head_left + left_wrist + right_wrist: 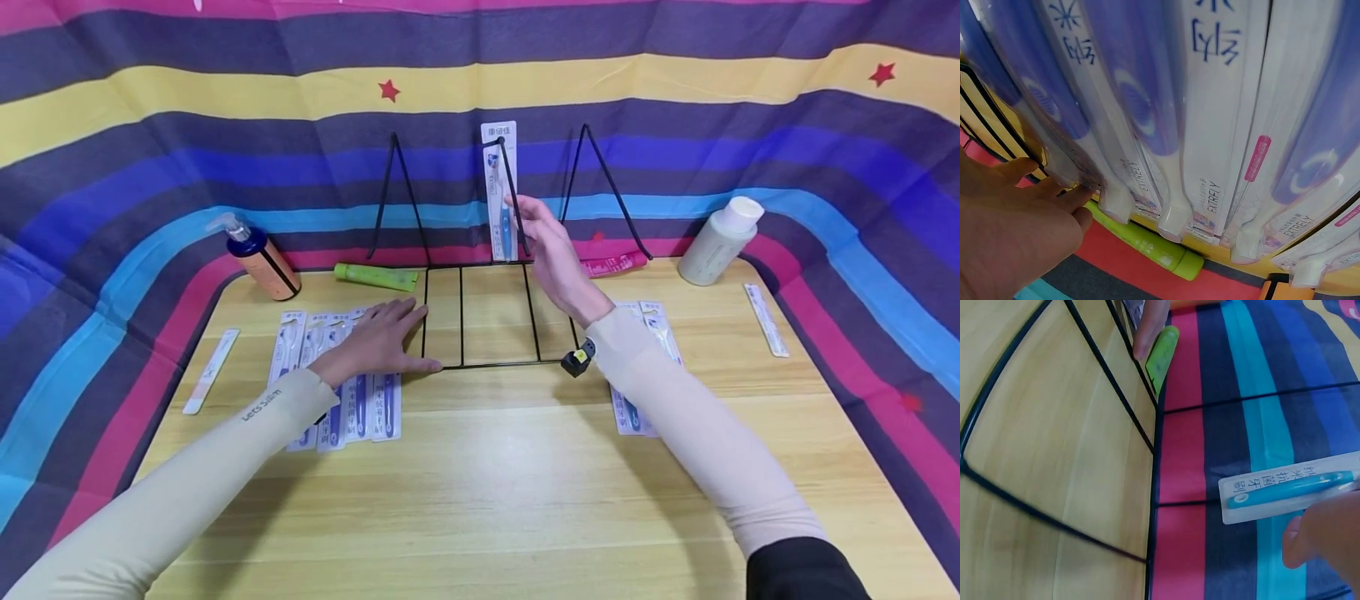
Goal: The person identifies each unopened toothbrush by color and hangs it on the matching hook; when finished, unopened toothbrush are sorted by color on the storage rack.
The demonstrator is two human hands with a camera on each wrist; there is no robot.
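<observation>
Though small, “EXTRELY” on toothbrush packs (1219,125) by left hand (1019,219).

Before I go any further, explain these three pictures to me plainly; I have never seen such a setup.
There is no machine here, only a person's bare left hand and right hand at work. The wide picture is taken from the person's head, looking forward and down; the other two, from the left and right wrists.

On the wooden table lie packaged toothbrushes in two groups and a green tube. A pump bottle and a white bottle stand towards the back, with a black wire rack between them.

The left hand, spread out, is at the rack's left side. The right hand is at the edge of an upright toothbrush pack. Whether its grip pinches that pack or only touches it, I cannot tell.
</observation>
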